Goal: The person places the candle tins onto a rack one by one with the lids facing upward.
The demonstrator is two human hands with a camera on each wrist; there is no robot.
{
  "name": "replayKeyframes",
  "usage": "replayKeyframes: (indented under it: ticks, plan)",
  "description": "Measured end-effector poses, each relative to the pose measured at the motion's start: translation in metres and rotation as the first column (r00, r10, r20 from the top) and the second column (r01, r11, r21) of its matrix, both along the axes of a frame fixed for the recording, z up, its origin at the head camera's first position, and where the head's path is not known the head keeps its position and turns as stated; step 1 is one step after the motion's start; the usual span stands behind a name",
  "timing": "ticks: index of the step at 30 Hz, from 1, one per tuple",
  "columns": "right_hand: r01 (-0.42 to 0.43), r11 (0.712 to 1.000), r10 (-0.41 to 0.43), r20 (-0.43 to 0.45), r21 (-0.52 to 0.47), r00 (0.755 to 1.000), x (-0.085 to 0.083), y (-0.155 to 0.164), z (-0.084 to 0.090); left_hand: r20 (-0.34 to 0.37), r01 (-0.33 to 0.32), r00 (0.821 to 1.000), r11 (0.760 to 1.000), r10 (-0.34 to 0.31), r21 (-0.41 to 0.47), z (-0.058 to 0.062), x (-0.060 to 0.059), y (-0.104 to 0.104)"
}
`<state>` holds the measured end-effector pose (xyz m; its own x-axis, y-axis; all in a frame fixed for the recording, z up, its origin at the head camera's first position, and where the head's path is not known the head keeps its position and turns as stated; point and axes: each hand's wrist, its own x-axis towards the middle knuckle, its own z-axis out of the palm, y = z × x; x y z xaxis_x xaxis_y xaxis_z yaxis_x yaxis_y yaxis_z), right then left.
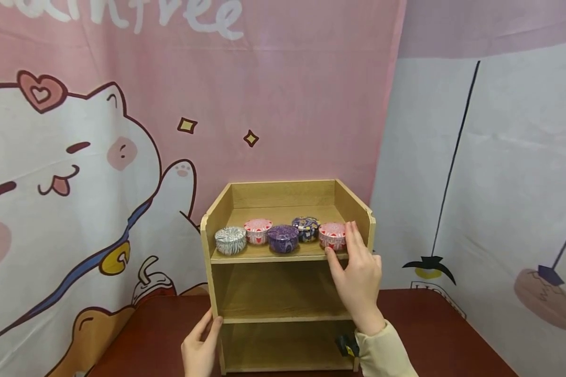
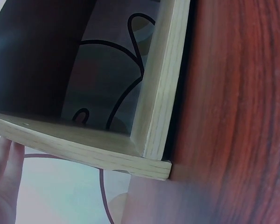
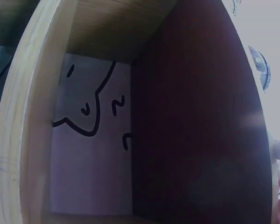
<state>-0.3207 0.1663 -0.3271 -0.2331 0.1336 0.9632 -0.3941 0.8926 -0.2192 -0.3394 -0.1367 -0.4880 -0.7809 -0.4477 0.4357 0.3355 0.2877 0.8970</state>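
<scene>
A small wooden shelf unit (image 1: pixel 287 319) stands on the dark red table. On its top board sit a row of round tins: a grey-and-white patterned tin (image 1: pixel 231 241), a pink-and-red tin (image 1: pixel 258 231), a purple tin (image 1: pixel 283 239), a dark blue patterned tin (image 1: pixel 305 229) and another pink-and-red tin (image 1: pixel 332 236) at the right end. My right hand (image 1: pixel 360 277) has its fingers along the right side of that last tin, the thumb at its lower front by the board's edge. My left hand (image 1: pixel 201 343) grips the unit's left side panel (image 2: pixel 84 151), thumb on the front edge.
Beneath the top board are two open compartments. A small black object (image 1: pixel 346 345) shows at the lower right, beside my sleeve (image 1: pixel 384 351). The red table (image 1: pixel 434 330) spreads to both sides. A printed pink and white cloth (image 1: pixel 306 115) hangs behind the unit.
</scene>
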Motion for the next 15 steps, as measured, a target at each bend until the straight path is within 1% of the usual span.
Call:
replayKeyframes:
  ticks: [8,12,15]
  plan:
    - [0.008,1.0,-0.008,-0.016,0.008,1.0,0.0012,0.0014,0.0016,-0.013,0.007,1.0,1.0,-0.006,0.02,0.0016,-0.003,0.002]
    - [0.001,1.0,-0.001,-0.008,0.001,1.0,0.0014,0.0016,0.0003,-0.001,0.012,1.0,0.999,-0.012,0.032,0.0022,-0.0007,0.0015]
    - [-0.002,1.0,0.002,0.002,0.004,1.0,0.0024,0.0007,-0.0018,0.011,-0.003,1.0,0.999,0.002,0.039,0.0015,0.0025,0.0006]
